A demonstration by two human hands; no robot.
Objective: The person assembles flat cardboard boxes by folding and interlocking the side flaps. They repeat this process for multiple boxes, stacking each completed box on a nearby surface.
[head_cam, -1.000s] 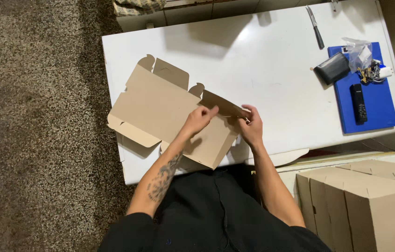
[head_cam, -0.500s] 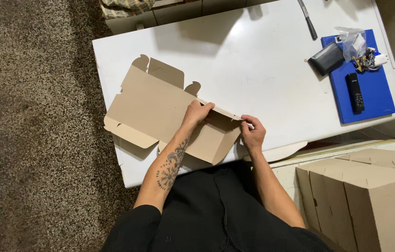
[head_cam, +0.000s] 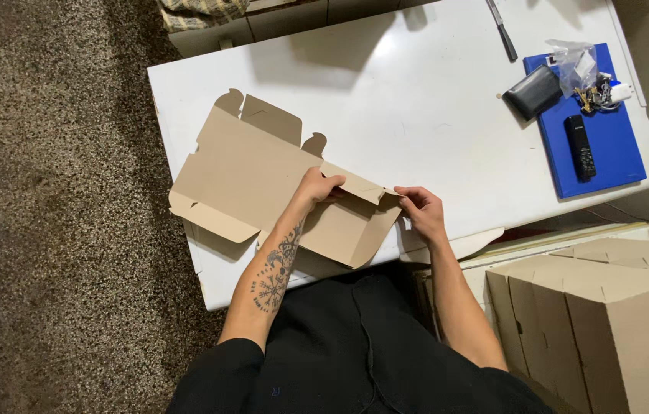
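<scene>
Hands, two: left hand (head_cam: pixel 317 186) and right hand (head_cam: pixel 419 211) each pinch the folded flap of one flat cardboard blank (head_cam: pixel 255 180) on white worktop (head_cam: pixel 416 115). One blue folder (head_cam: pixel 597 138), one stack of boxes (head_cam: pixel 608 322) at right.

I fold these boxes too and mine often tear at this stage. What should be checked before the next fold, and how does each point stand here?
1. Left hand presses the cardboard blank: ok.
2. Right hand grips the side flap at its end: ok.
3. Blank lies fully on the white table: not ok, its near corner overhangs the edge.
4. Table beside the blank free for folding: ok; the blue board sits apart.
5. Crease lines pre-scored: cannot tell.
</scene>
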